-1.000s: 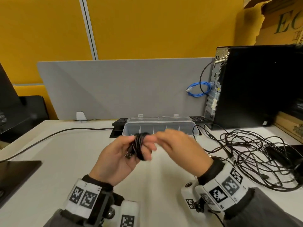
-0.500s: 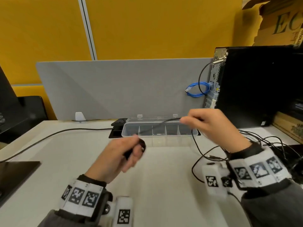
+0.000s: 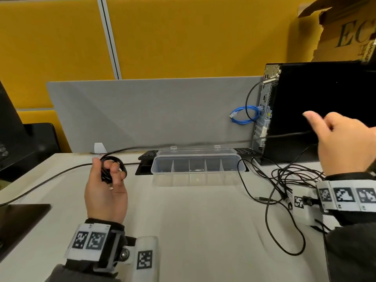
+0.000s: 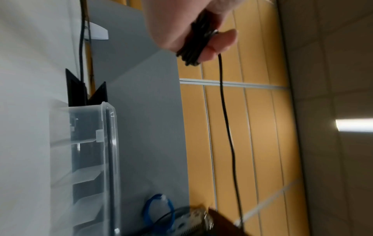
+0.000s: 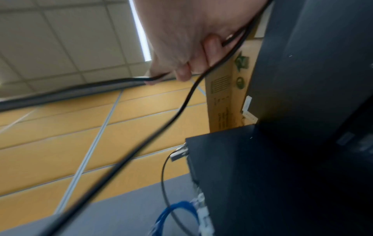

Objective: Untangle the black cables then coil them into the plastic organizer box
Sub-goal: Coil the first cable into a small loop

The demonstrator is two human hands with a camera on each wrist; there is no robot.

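Black cable (image 3: 183, 143) is stretching taut between the two hands, above the table (image 3: 193, 231) and the clear organizer box (image 3: 195, 169), whose compartments are looking bare. Left hand (image 3: 105, 190) is curling its fingers round a small coil (image 3: 113, 166) of that cable, palm up and held low, probably so the finished loops are staying together. Right hand (image 3: 341, 143) is raised high and far to the right in front of the black computer case (image 3: 325, 108), fingers folded on the cable with the thumb sticking out (its grip is clearest in the right wrist view), seemingly pulling slack free for the next loop. Remaining tangle of cables (image 3: 284, 184) is lying on the table beneath the right wrist, well apart from the box
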